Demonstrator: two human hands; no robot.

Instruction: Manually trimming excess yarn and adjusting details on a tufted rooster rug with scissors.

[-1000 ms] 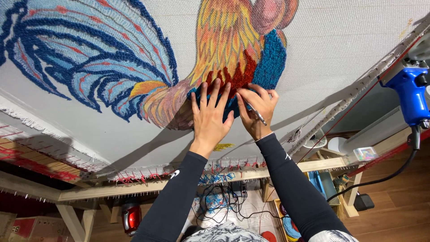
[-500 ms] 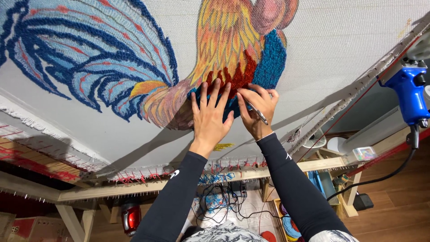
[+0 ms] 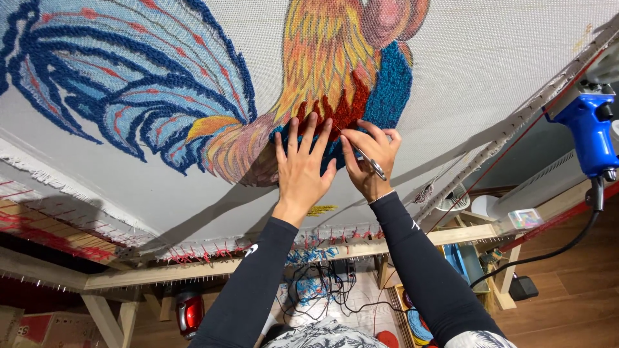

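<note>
Pressing flat with fingers spread, the left hand (image 3: 302,169) steadies the tufted rooster cloth (image 3: 335,96) while the right hand (image 3: 369,161), touching beside it, grips small scissors (image 3: 373,166); trimming cleanly probably means keeping that pile taut.

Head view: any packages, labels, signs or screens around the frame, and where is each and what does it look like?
Yellow label: on the white cloth just below the left hand, a small flat strip, its marks too small to tell.
Cardboard box: bottom left under the wooden frame, brown with a red panel.
Small clear box: on the frame's right end, squarish, with multicoloured contents.
No screens show.
</note>
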